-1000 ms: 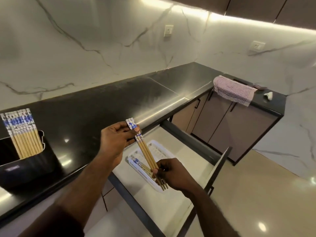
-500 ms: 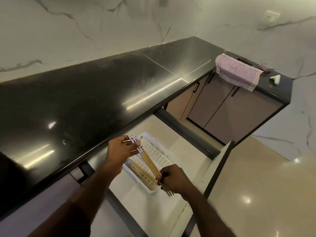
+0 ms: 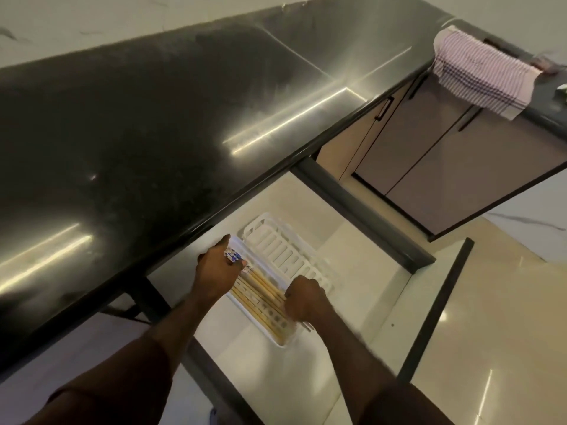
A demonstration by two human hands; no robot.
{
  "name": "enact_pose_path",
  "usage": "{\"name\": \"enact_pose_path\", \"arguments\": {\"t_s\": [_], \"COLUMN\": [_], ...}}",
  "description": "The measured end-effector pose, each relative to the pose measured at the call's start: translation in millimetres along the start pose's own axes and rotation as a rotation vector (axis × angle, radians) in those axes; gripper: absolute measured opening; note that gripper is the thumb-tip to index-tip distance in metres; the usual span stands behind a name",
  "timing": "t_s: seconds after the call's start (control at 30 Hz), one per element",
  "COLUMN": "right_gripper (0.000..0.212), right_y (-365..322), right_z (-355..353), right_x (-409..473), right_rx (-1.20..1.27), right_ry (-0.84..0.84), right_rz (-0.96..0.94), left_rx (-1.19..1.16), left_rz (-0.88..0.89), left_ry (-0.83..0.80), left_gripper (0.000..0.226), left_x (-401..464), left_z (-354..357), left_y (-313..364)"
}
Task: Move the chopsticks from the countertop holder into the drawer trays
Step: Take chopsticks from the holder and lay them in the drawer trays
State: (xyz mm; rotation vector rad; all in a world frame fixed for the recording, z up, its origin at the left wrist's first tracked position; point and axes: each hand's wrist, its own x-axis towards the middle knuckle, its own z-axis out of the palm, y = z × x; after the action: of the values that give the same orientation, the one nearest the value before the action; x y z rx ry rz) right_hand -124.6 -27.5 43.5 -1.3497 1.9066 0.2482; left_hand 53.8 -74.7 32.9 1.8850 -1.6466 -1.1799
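A white slotted tray (image 3: 285, 256) lies in the open drawer (image 3: 362, 289) below the black countertop (image 3: 138, 124). Wooden chopsticks (image 3: 264, 289) with blue-patterned tops lie along the tray's near compartment, several beneath and a bundle on top. My left hand (image 3: 219, 271) grips the bundle's patterned top ends at the tray's far-left end. My right hand (image 3: 303, 299) is closed on the thin tips at the tray's near end. The countertop holder is out of view.
The drawer's dark front panel (image 3: 435, 311) stands out to the right over a glossy floor. Its dark side rail (image 3: 359, 213) runs along the far side. A striped towel (image 3: 481, 72) hangs over the counter edge above closed cabinet doors (image 3: 454, 148).
Both hands have lowered the chopstick bundle from above the drawer down onto the tray. The camera has tilted down, and the holder has left the view.
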Motion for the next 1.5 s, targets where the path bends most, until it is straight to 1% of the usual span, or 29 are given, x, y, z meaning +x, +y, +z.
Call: {"name": "enact_pose_path", "arguments": {"t_s": [0.1,0.23,0.3,0.37,0.43,0.5,0.6,0.7,0.77,0.83,0.87,0.9,0.97,1.0,1.07,1.1,1.17,1.23,1.33,1.37,1.43,1.5], "right_gripper": [0.011,0.01,0.01,0.019,0.023,0.026,0.025,0.029,0.036,0.046,0.051,0.055,0.062,0.065,0.068,0.068,0.064,0.056,0.052,0.054,0.057,0.059], "right_y": [-8.4,-18.7,-22.7,-25.6,-27.7,-29.5,-28.4,-24.0,-20.2,-17.6,-16.3,-15.1,-11.9,-9.9,-6.5,-5.4,-4.1,-3.4,-5.5,-6.3,-8.4,-8.9], "right_z": [2.8,8.5,12.5,17.1,22.8,29.2,42.5,55.1,60.9,65.4,67.7,69.5,72.2,73.1,73.4,72.6,71.4,71.8,71.8,70.9,67.4,63.8], "right_x": [10.6,19.5,20.4,21.2,20.7,19.8,19.6,19.2,18.3,17.5,17.6,17.8,17.6,17.2,16.4,15.5,13.7,13.0,12.9,13.2,11.8,9.5], "right_rx": [-0.042,-0.033,-0.031,-0.04,-0.049,-0.086,-0.126,-0.17,-0.193,-0.244,-0.275,-0.304,-0.363,-0.388,-0.425,-0.439,-0.452,-0.467,-0.45,-0.432,-0.398,-0.372], "right_ry": [0.026,0.063,0.077,0.113,0.153,0.185,0.233,0.247,0.254,0.274,0.291,0.309,0.324,0.318,0.301,0.297,0.283,0.272,0.246,0.234,0.214,0.212], "right_rz": [0.013,0.003,0.005,-0.008,-0.02,-0.022,-0.027,-0.03,-0.02,-0.036,-0.053,-0.076,-0.128,-0.151,-0.191,-0.202,-0.213,-0.223,-0.209,-0.199,-0.183,-0.19], "left_rx": [0.11,0.209,0.242,0.235,0.178,0.129,0.102,0.15,0.207,0.274,0.314,0.454,0.795,0.852,0.907,0.957,1.067,1.104,1.006,0.973,0.919,0.868], "left_rz": [0.004,-0.019,-0.038,-0.063,-0.047,-0.01,-0.019,-0.005,-0.002,0.02,0.008,-0.004,-0.071,-0.074,-0.046,-0.041,-0.066,-0.062,-0.123,-0.114,0.007,0.103], "left_ry": [-0.043,-0.002,-0.014,-0.013,-0.016,-0.079,-0.147,-0.147,-0.14,-0.134,-0.157,-0.234,-0.347,-0.371,-0.383,-0.386,-0.448,-0.439,-0.416,-0.402,-0.281,-0.214], "left_gripper": [0.031,0.036,0.027,0.016,0.021,0.032,0.036,0.035,0.034,0.032,0.033,0.04,0.074,0.079,0.07,0.074,0.085,0.078,0.054,0.048,0.038,0.031], "left_x": [11.5,20.5,22.7,24.6,25.1,24.0,23.0,21.5,18.4,20.9,24.3,30.2,38.9,40.3,45.2,45.9,45.7,46.7,40.6,37.5,29.3,21.3], "left_z": [4.6,10.2,14.4,18.6,24.0,31.6,44.1,51.8,53.8,55.3,56.2,57.5,55.8,54.9,58.7,59.4,59.5,61.3,61.0,61.1,57.6,53.3], "left_y": [-6.5,-15.3,-17.1,-17.8,-19.3,-21.4,-27.9,-32.4,-35.2,-34.4,-34.5,-33.0,-28.0,-26.2,-30.2,-31.2,-29.2,-24.2,-22.9,-23.6,-23.7,-22.5]}}
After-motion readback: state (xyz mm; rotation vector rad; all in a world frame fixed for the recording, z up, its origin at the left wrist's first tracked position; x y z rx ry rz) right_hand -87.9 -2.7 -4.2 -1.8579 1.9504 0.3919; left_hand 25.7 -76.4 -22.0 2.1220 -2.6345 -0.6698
